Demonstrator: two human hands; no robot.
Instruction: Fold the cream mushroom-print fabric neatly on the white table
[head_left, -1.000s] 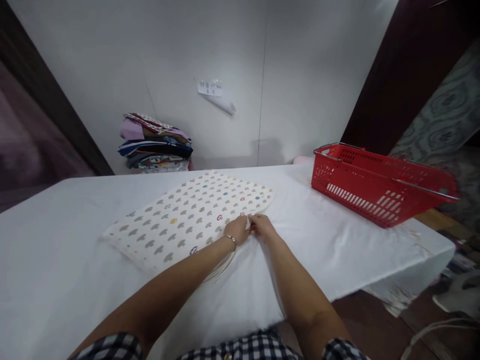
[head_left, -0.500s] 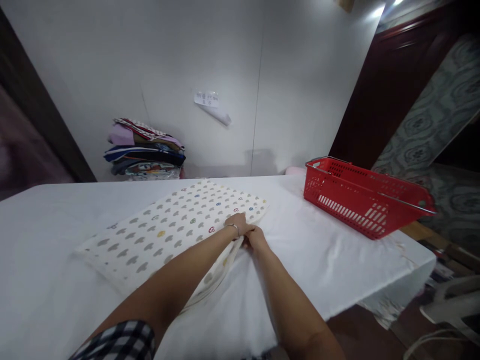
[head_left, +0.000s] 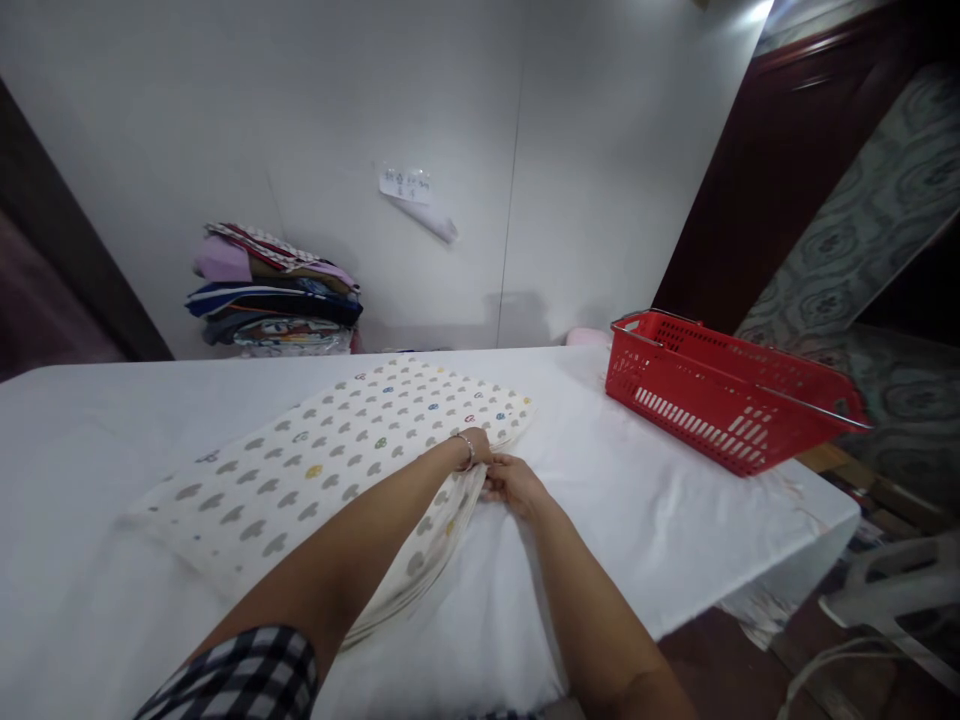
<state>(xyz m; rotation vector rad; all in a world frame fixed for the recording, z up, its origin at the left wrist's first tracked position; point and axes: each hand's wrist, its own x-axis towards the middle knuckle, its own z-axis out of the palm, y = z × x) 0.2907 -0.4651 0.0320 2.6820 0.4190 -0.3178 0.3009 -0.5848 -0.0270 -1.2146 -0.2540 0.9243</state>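
While the patterned cloth [head_left: 330, 460] lies spread across the white table [head_left: 675, 500], its near right edge is now lifted off the surface, where a second ago it lay flat. The edge layers are seen raised and fanned below the left forearm, hanging in a shallow curve towards the table's near side. The left hand [head_left: 474, 455], marked by a thin bracelet at the wrist, is laid over the cloth's right edge with the fingers curled down onto the fabric; the fingertips themselves are hidden, so the exact pinch cannot be told. The right hand [head_left: 511, 482] is held just beside it, touching the same edge, with the fingers closed narrowly on the hem from below. Both hands have been drawn a little nearer to the body than a second ago, and the left arm is now stretched further across the cloth. From this it is judged that the edge has been gathered and that a fold or a lift of the cloth is under way, with the far part of the fabric not yet moved.

A red basket [head_left: 720, 400] is set well apart on the table's right, and a stack of folded fabrics [head_left: 274, 295] is seen against the wall behind.
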